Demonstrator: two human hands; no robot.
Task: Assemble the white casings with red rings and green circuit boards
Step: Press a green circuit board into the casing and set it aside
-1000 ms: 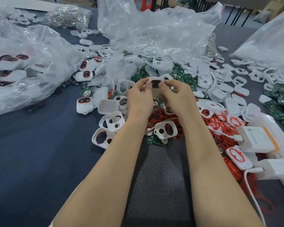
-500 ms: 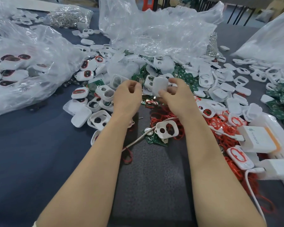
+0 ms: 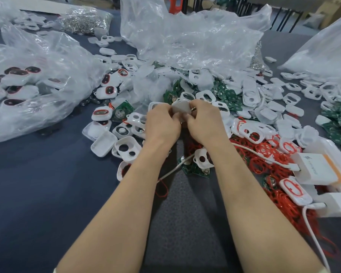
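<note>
Both hands grip one small white plastic casing, held between them over the parts heap mid-table; left hand has its fingers curled round the casing's left edge, right hand pinches the right edge; fingertips are mostly hidden behind the part, so exact contact can't be read. Scan from the left: clear plastic bag holding closed white casings with dark red-rimmed windows; bag of small silvery metal parts at the far back; loose finished casings with red rims just beside the bag; open white tray-shaped shell and white two-hole front shell near the left forearm; round-contact green circuit board beside them; big crumpled clear bag behind the hands; heap of red rubber rings right of the right forearm, some rings already seated in shells; white charger block with orange edge with white cable trailing toward the near edge; more green boards far right; all on a dark blue-grey table.
</note>
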